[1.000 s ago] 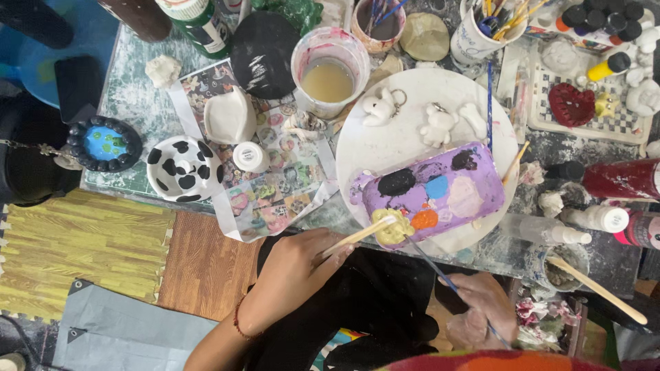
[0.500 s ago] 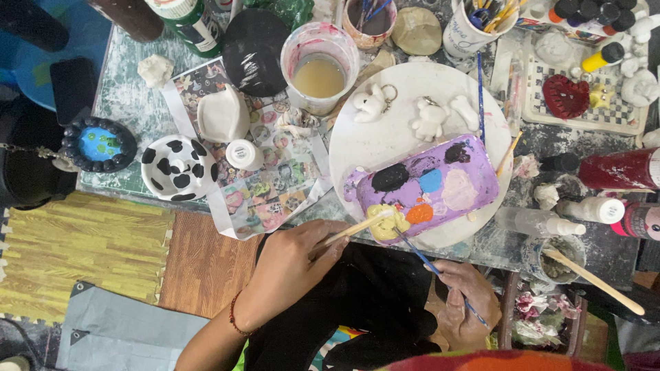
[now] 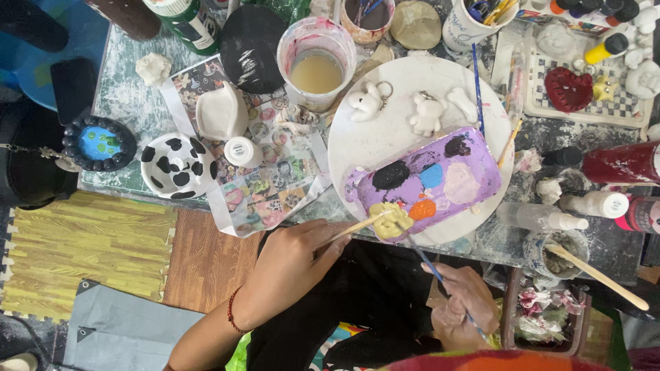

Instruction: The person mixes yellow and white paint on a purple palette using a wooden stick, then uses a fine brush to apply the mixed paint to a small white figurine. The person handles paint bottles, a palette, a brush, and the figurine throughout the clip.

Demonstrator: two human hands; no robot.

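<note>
My left hand [image 3: 289,264], a red cord at its wrist, grips a thin wooden stick [image 3: 350,229]. A pale yellow clay piece [image 3: 390,220] sits on the stick's tip, at the near edge of a purple paint palette [image 3: 474,180]. My right hand [image 3: 466,306] is low at the right and holds a slim blue paintbrush [image 3: 426,261], whose tip reaches up to the yellow piece. The palette carries black, blue, pink and orange blobs. It lies on a round white plate [image 3: 375,141] with three small white clay figures [image 3: 426,113].
A cup of murky water [image 3: 316,58] stands behind the plate, with brush jars [image 3: 474,17] further back. A black-spotted white dish [image 3: 173,165], a blue dish [image 3: 98,143] and a small white jar [image 3: 242,151] lie left. Paint bottles [image 3: 598,203] crowd the right edge.
My left hand has held the stick and yellow piece at the palette's edge throughout. My right hand has risen a little, with the brush tip now at the piece.
</note>
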